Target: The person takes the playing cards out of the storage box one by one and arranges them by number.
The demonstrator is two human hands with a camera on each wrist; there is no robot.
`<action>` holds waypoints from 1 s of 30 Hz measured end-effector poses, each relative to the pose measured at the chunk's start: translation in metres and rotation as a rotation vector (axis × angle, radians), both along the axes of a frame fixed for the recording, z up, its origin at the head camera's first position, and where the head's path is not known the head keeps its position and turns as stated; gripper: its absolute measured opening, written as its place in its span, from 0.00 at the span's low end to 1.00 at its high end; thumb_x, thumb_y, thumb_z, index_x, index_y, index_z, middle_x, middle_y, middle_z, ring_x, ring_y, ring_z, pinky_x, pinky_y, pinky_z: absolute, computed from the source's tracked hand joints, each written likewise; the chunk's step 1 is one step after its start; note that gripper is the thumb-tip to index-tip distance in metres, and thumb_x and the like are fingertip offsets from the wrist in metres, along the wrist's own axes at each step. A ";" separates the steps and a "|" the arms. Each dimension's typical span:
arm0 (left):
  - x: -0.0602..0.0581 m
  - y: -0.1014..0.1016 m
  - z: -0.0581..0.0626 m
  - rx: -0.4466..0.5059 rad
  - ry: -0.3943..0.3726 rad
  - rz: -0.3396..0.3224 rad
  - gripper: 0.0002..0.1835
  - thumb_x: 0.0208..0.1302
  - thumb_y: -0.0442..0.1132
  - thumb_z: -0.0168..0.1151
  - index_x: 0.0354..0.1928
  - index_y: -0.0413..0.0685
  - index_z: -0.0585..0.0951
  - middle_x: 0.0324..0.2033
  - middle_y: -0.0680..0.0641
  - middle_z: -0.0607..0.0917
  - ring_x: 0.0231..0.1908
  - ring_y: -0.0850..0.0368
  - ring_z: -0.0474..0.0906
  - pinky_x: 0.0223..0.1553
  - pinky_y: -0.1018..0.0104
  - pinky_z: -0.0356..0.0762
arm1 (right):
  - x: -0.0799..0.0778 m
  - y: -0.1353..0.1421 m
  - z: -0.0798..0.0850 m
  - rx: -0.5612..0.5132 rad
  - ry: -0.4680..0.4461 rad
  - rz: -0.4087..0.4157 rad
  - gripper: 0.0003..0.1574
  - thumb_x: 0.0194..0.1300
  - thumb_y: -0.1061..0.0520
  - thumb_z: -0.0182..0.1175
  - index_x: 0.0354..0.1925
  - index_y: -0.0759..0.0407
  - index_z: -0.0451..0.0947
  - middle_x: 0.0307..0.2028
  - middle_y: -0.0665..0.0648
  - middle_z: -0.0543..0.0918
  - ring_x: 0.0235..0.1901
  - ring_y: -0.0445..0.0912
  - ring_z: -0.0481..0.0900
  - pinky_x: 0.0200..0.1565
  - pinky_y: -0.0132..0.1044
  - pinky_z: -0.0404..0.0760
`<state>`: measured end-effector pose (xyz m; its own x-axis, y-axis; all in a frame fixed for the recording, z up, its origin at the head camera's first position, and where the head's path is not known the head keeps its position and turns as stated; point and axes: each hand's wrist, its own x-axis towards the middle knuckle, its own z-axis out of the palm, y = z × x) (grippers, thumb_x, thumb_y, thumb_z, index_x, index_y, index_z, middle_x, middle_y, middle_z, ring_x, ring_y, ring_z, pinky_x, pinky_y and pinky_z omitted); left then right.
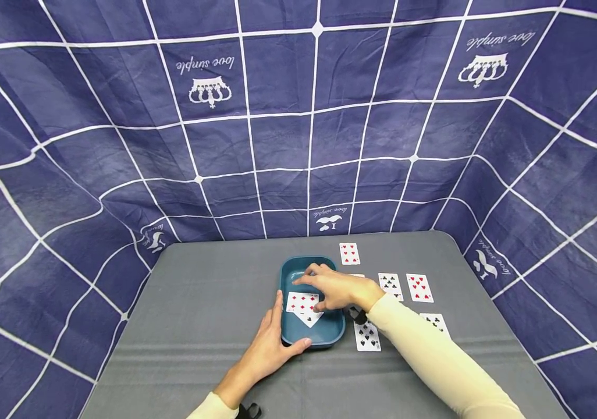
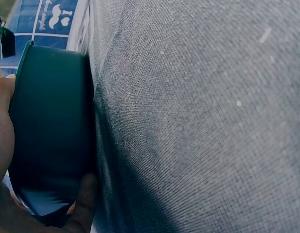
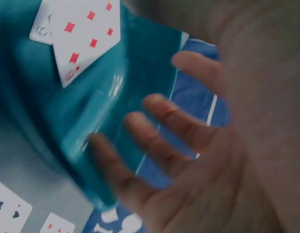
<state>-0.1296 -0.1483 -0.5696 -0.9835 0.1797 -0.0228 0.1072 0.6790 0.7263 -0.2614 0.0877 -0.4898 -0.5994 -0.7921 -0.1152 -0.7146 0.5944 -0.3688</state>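
Note:
A teal plastic tray stands on the grey table. Inside it a six of diamonds overlaps another playing card that shows a black suit mark. My left hand rests against the tray's near left corner, its straight fingers along the left wall and its thumb at the front rim. In the left wrist view the tray's outer wall lies beside this hand. Over the tray hovers my right hand, fingers spread and loosely bent. The right wrist view shows nothing between these fingers.
Right of the tray lie several face-up cards: a hearts card at the back, a clubs card, another hearts card, a spades card and a black-suited card partly behind the right sleeve. Blue gridded cloth surrounds the table.

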 end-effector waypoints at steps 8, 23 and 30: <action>0.002 0.000 -0.003 0.013 0.012 0.005 0.75 0.68 0.65 0.84 0.98 0.48 0.41 0.81 0.29 0.73 0.81 0.34 0.73 0.78 0.32 0.77 | -0.005 -0.031 -0.014 0.133 -0.048 -0.042 0.54 0.69 0.50 0.88 0.86 0.41 0.76 0.76 0.62 0.78 0.71 0.57 0.83 0.74 0.55 0.85; 0.006 0.000 0.001 0.019 0.027 0.012 0.76 0.66 0.65 0.85 0.98 0.49 0.41 0.80 0.31 0.75 0.79 0.37 0.75 0.77 0.33 0.77 | -0.012 -0.049 -0.027 0.223 0.018 -0.042 0.52 0.60 0.45 0.92 0.79 0.39 0.83 0.69 0.58 0.79 0.62 0.50 0.84 0.64 0.46 0.90; 0.005 -0.001 0.002 0.015 0.025 0.009 0.77 0.66 0.68 0.85 0.98 0.50 0.41 0.79 0.32 0.75 0.78 0.37 0.75 0.77 0.33 0.77 | -0.013 -0.048 -0.027 0.190 -0.006 -0.032 0.48 0.61 0.48 0.92 0.76 0.41 0.84 0.68 0.60 0.78 0.54 0.46 0.86 0.57 0.41 0.90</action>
